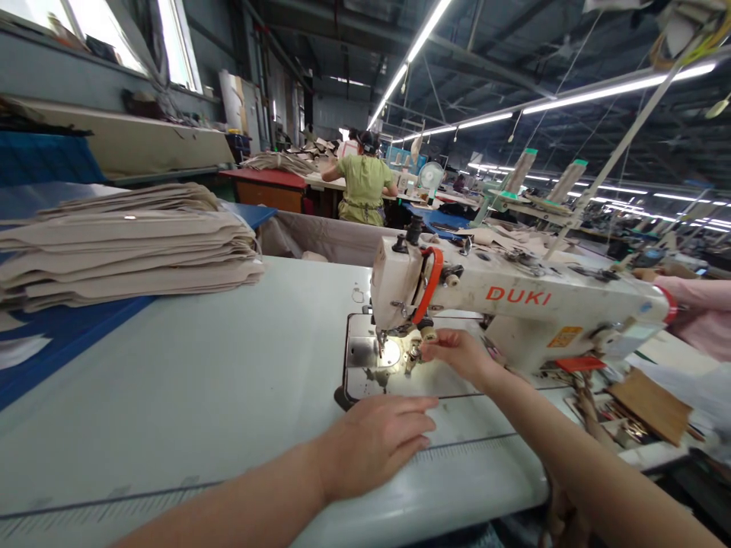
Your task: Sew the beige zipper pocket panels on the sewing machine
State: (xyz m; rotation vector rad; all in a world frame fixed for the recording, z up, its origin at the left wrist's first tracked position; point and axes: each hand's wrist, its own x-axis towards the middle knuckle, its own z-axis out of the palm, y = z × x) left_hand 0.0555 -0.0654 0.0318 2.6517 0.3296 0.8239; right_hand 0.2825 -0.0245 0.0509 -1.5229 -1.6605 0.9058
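A white DUKI sewing machine (514,297) stands on the pale sewing table (228,365). My right hand (460,354) reaches under its head beside the lit needle area (391,352), fingers pinched together on something too small to make out. My left hand (374,441) lies flat on the table just in front of the machine's metal bed plate (365,380), fingers stretched out and holding nothing.
A tall stack of beige cut fabric pieces (126,247) sits at the left on a blue surface (62,327). Cardboard scraps and tools (640,407) lie to the machine's right. A person in a yellow-green top (364,190) works at a far table. A pink sleeve (700,316) shows at right.
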